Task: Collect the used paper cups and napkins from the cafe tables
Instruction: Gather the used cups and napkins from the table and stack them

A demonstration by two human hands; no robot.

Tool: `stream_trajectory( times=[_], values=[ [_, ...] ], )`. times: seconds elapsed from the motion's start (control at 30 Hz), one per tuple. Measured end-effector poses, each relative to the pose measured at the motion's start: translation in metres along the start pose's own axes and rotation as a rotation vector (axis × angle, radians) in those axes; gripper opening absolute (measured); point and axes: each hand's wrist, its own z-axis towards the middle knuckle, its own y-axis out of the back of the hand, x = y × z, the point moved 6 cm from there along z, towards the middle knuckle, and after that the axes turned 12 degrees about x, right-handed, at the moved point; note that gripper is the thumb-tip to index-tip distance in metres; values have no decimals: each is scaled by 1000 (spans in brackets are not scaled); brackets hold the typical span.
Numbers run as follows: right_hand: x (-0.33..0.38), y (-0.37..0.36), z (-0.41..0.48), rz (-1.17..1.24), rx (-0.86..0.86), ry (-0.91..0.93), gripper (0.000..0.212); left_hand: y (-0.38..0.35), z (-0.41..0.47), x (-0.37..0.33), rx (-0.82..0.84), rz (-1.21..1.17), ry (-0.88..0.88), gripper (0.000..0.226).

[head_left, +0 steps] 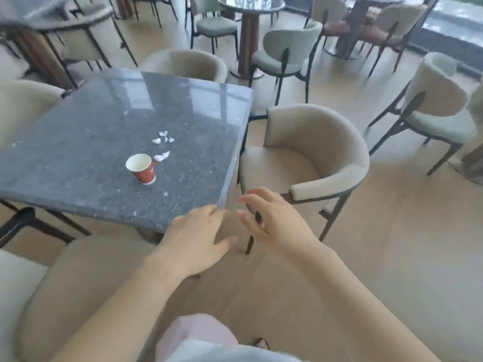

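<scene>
- The paper cup [141,168] stands upright on the square dark grey stone table [78,121], a little toward the near edge and roughly midway between the left and right edges. It is red outside with a white rim and a white inside. I cannot tell whether anything is left in it.
- A torn white scrap of napkin [162,155] lies just beside the cup on its far right side. Whether it touches the cup I cannot tell.
- A small cluster of napkin bits [163,137], white and crumpled, sits a bit further toward the far edge, apart from the cup.
- A few tiny white crumbs dot the tabletop near the near edge.
- The left hand [198,239] hangs palm down just off the table's near right corner. Its fingers are relaxed and slightly apart, the thumb sticks out to the side, and it holds nothing.
- The right hand [274,220] is close beside it over the floor, with its fingers spread and gently bent and nothing in them. The two hands are near each other but not touching.
- Both hands are well apart from the cup.
- A beige tub chair [313,152] stands at the table's right edge, and another beige chair [183,64] stands at the far edge.
- A round table [251,3] with pale green chairs [285,48] stands further back.
</scene>
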Motion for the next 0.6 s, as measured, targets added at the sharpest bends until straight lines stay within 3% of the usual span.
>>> stream_trajectory(
  times=[0.23,0.6],
  values=[
    [16,-22,101,38,161,177,40,24,18,82,-81,-115,220,48],
    [43,-63,241,41,270,246,37,58,73,210,-112,-164,294,40]
  ],
)
